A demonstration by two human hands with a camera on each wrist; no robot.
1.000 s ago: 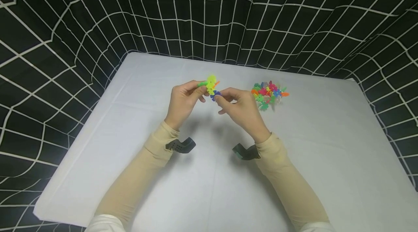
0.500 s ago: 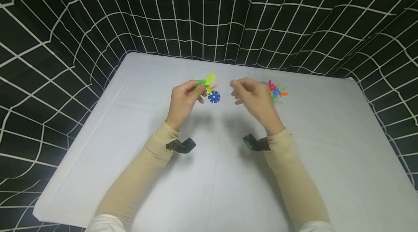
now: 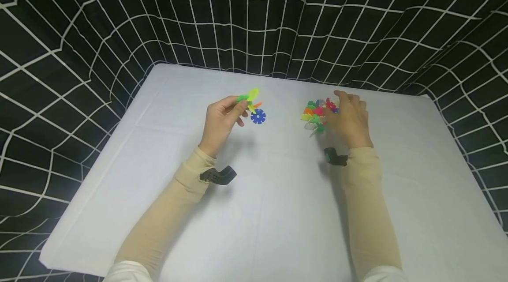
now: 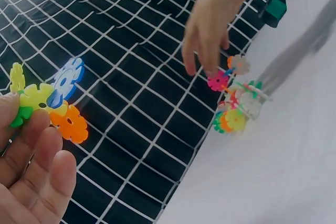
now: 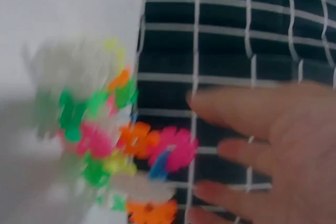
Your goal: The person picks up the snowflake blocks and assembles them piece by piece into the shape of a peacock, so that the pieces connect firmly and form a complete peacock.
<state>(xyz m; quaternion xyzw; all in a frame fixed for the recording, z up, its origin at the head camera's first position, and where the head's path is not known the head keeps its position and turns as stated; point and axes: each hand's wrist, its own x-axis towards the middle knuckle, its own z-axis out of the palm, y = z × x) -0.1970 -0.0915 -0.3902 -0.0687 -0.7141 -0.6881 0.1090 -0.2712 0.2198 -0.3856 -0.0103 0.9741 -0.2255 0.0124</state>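
Observation:
My left hand (image 3: 221, 121) pinches a small cluster of joined plastic snowflake discs between thumb and fingers, above the table. In the left wrist view the cluster shows a yellow disc (image 4: 37, 97), a blue disc (image 4: 67, 82), an orange disc (image 4: 71, 124) and a bit of green under the fingertips. My right hand (image 3: 351, 118) is over the right side of a pile of loose snowflake discs (image 3: 314, 116), fingers spread and relaxed. The right wrist view is blurred; its fingers (image 5: 231, 108) stand beside the pile with nothing held between them.
A white cloth-covered table (image 3: 254, 211) lies under both arms. Behind it and at the sides hangs a black curtain with a white grid (image 3: 262, 17). Dark wrist-worn camera mounts (image 3: 218, 176) stick out from both sleeves.
My right hand has let go of the blue disc, which stays on the cluster, and has moved right to the pile. The left hand keeps its pinch, shifting only slightly left.

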